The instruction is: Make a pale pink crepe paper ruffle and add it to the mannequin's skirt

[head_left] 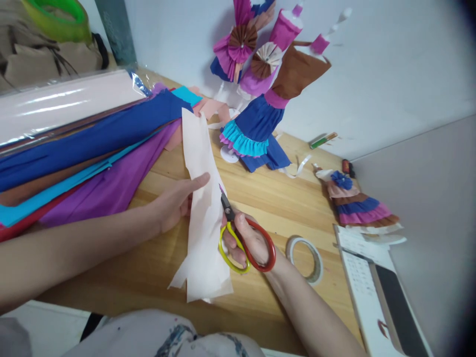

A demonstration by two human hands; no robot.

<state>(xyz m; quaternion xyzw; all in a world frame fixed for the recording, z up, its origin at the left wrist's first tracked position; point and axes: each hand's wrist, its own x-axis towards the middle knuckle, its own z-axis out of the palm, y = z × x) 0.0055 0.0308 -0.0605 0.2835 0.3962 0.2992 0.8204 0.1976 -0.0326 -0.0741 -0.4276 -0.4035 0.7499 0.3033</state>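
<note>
From where I stand, the long pale-pink paper strip (204, 218) is held up over the middle of the front edge of the wooden desk (148, 280). The left hand (176, 201) pinches its left side, thumb on the front. The right hand (247, 240) grasps the scissors with red and yellow handles (228, 213), blades at the strip's right edge. To their right lies a pale ring of tape (318, 260); beyond it, a white board with a dark panel (360, 280) sits along the desk's right edge. Blue, brown, turquoise and purple paper lengths (92, 136) cover the back left corner. Toward the back edge stands a brown, blue and turquoise paper dress (260, 116), and a smaller tiered paper dress (359, 206) rests by the far right corner.
</note>
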